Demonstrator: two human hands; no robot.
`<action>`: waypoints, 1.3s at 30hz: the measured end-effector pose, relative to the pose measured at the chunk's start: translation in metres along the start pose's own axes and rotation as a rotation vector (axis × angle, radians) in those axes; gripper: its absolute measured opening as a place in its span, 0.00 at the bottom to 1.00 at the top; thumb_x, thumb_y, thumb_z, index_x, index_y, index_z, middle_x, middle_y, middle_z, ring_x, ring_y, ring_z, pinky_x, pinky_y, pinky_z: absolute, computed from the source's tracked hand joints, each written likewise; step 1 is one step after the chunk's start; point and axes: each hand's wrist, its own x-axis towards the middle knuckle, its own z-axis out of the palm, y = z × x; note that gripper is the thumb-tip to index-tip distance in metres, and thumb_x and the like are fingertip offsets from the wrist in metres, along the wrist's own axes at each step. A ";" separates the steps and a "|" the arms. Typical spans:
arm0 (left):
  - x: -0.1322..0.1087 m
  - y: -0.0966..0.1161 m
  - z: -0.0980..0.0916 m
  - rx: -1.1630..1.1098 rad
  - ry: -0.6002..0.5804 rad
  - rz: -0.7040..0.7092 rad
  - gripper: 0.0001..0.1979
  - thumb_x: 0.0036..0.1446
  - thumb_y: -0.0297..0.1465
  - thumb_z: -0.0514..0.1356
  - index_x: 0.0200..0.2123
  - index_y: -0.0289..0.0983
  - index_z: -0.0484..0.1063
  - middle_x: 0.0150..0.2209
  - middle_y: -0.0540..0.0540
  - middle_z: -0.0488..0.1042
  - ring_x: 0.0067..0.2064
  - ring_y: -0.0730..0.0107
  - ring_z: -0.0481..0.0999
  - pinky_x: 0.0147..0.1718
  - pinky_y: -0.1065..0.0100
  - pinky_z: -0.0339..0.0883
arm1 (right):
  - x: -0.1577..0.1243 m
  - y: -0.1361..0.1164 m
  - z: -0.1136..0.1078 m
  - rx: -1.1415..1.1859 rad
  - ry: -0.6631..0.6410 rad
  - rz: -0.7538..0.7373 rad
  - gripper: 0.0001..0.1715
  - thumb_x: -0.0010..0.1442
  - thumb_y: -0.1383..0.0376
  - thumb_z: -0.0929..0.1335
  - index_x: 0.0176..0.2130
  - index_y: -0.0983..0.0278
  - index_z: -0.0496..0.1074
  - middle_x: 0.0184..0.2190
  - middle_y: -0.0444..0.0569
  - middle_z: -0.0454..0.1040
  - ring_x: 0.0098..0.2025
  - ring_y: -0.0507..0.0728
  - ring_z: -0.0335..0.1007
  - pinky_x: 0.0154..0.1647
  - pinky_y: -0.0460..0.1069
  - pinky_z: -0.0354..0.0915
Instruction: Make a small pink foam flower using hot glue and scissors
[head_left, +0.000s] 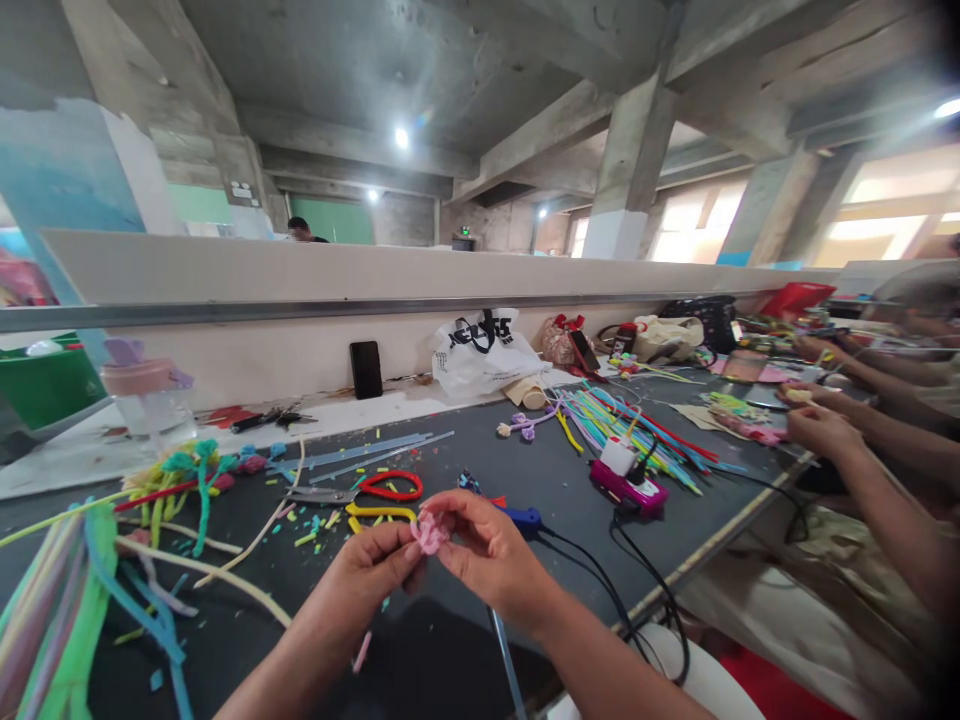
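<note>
Between the fingertips of both hands is a small pink fuzzy flower [430,533], held above the dark table. My left hand [379,560] pinches it from the left, and my right hand [491,555] grips it from the right with curled fingers. Just behind the hands lie scissors with red handles [388,486] and a tool with yellow handles [379,512], partly hidden by the fingers. A blue-handled corded tool [523,517] rests beyond my right hand. Below the hands are a short pink piece [362,652] and a clear bluish stick [507,662].
Fuzzy stems [56,620] are heaped at left, more stems [637,435] at right. A purple power strip [628,487] trails cables over the table's edge. A phone [366,370], a pink-lidded cup [146,390] and a white bag [484,355] stand behind. Co-workers' hands [821,420] are at right.
</note>
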 end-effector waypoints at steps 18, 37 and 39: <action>-0.002 0.008 0.001 0.046 0.066 0.002 0.15 0.41 0.41 0.66 0.25 0.34 0.75 0.19 0.53 0.66 0.22 0.78 0.61 0.23 0.76 0.54 | -0.003 0.007 -0.001 -0.162 0.006 -0.117 0.19 0.53 0.72 0.66 0.46 0.62 0.67 0.39 0.49 0.69 0.39 0.53 0.65 0.43 0.49 0.64; -0.010 0.004 0.007 0.313 0.176 0.160 0.16 0.52 0.39 0.58 0.18 0.35 0.64 0.19 0.53 0.60 0.24 0.76 0.58 0.23 0.76 0.54 | -0.002 0.011 0.005 -0.148 0.034 -0.095 0.17 0.55 0.67 0.67 0.46 0.63 0.67 0.39 0.50 0.69 0.38 0.53 0.66 0.43 0.50 0.64; -0.010 0.002 0.006 0.322 0.215 0.187 0.15 0.52 0.38 0.58 0.19 0.35 0.67 0.19 0.52 0.62 0.24 0.75 0.61 0.24 0.75 0.56 | -0.002 0.009 0.006 -0.118 0.038 -0.076 0.18 0.55 0.66 0.67 0.47 0.62 0.66 0.39 0.50 0.69 0.39 0.53 0.65 0.44 0.50 0.64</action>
